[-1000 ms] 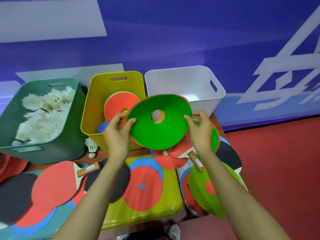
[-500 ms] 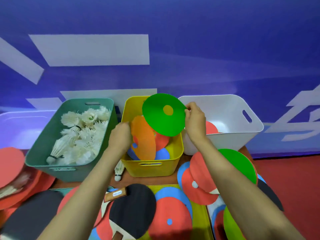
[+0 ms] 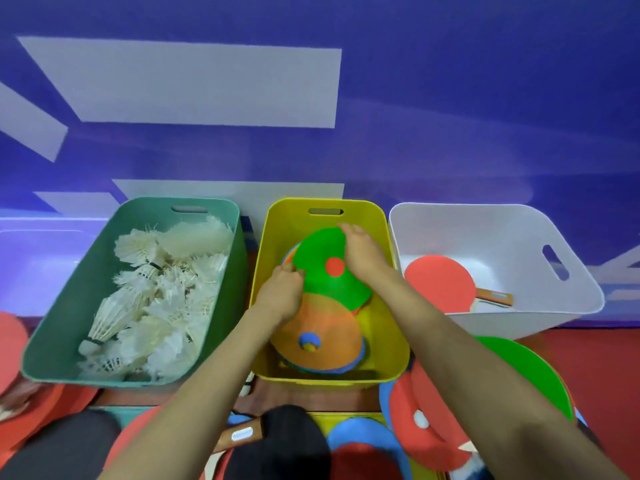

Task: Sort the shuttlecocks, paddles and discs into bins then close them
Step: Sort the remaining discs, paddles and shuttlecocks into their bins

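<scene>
Left grip has its fingers curled at the left edge of the green disc and pinches it. Right grip lies over that disc's far right rim; whether it clasps the rim I cannot tell. Nearest, a black paddle lies among red and blue discs, with a second green disc to the right, on the brown counter. Beyond stands the yellow bin, where the green disc rests tilted on an orange disc. Left of it, the green bin holds the white shuttlecocks. To the right, the white bin holds a red paddle. Behind is a blue wall.
</scene>
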`<state>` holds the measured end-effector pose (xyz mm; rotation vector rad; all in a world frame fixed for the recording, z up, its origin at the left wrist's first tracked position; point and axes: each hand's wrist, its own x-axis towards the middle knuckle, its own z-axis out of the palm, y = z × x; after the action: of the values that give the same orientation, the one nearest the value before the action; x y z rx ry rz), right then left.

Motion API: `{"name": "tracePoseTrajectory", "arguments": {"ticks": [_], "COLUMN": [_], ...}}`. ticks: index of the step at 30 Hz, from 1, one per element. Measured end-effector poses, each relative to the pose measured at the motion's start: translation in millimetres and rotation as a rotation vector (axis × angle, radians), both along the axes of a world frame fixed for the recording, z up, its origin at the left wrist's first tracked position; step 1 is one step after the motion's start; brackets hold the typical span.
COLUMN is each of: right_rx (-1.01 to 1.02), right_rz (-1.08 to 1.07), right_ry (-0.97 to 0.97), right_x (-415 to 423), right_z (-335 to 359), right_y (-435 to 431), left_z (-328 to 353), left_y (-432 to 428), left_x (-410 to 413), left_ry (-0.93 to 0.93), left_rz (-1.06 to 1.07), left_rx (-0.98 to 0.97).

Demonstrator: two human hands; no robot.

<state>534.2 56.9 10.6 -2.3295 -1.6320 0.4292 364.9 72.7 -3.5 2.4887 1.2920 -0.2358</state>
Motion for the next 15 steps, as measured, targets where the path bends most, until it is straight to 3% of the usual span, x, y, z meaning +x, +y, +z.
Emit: {"name": "tracePoseTrajectory", "arguments": {"ticks": [6, 15], "right_rx": [0.088, 0.508], "right_rz": [0.065, 0.047], "right_ry": [0.046, 0.121], "right_x": [5.2, 16.6], "right_z": [-4.9, 37.9], "right_y": [-15.2, -154.7], "left_z": [11.3, 59.7], "left_y": [-2.4, -106.7], "left_x": [1.0, 31.2], "left_ry": [-0.1, -0.655], "left_rz": [0.07, 0.04], "left_rx": [-0.017, 0.255]}}
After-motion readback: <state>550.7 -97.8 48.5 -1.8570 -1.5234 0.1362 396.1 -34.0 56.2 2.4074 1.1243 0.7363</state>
